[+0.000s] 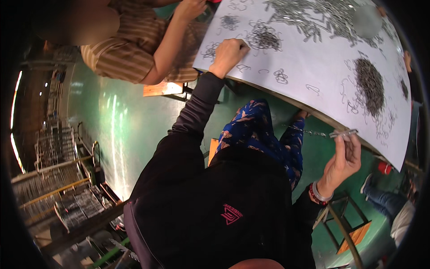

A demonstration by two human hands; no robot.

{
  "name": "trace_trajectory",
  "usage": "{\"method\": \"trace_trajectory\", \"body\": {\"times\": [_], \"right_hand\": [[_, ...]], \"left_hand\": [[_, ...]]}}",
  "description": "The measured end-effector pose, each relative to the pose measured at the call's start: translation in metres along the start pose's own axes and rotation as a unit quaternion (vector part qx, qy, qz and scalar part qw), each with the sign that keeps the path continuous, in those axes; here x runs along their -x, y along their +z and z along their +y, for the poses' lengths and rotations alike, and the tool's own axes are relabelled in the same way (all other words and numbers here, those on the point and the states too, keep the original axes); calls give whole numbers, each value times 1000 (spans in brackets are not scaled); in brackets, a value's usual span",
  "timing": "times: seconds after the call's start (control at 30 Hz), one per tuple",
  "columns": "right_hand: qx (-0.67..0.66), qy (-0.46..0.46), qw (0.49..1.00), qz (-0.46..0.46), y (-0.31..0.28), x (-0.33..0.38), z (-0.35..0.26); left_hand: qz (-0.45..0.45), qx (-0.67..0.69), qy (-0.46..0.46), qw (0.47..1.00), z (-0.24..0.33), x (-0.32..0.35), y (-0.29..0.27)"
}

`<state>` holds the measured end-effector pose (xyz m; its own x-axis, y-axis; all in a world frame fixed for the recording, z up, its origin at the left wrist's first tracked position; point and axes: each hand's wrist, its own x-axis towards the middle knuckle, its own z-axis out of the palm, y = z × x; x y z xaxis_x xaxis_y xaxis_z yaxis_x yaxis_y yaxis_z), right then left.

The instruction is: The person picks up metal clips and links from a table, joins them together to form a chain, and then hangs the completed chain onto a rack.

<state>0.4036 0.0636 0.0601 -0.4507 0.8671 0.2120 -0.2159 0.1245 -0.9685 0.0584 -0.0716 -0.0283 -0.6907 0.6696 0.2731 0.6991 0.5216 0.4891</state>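
Note:
My left hand (229,54) is over the far left part of the white tabletop (286,49). Its fingers are curled together beside a pile of dark bent wire pieces (264,36); what they hold, if anything, is hidden. Off the table's near edge, on the right, my right hand (342,163) pinches a small silver metal bar (344,133) between thumb and fingers. A thin chain-like strand (314,132) stretches left from the bar, above the floor. A red bead bracelet and a silver bangle circle that wrist.
Silver elongated metal parts (304,15) heap along the table's far side. Right of centre lies a large dark pile of small wire pieces (369,85). At left sits a co-worker in a striped shirt (118,58). Wooden stools (163,88) stand around; another person's leg (380,204) shows lower right.

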Motion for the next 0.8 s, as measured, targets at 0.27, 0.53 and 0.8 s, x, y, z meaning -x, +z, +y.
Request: {"method": "trace_trajectory", "body": {"times": [0.27,0.53,0.8], "right_hand": [[61,17,998,2,3,-7,-17],[57,-60,996,-33,-12,-8,-1],[74,-72,995,-5,-14,-9,-4]], "left_hand": [[-80,-174,26,981,8,-26,60],[-53,-226,36,972,31,-23,43],[-49,142,37,988,69,-37,10]]}}
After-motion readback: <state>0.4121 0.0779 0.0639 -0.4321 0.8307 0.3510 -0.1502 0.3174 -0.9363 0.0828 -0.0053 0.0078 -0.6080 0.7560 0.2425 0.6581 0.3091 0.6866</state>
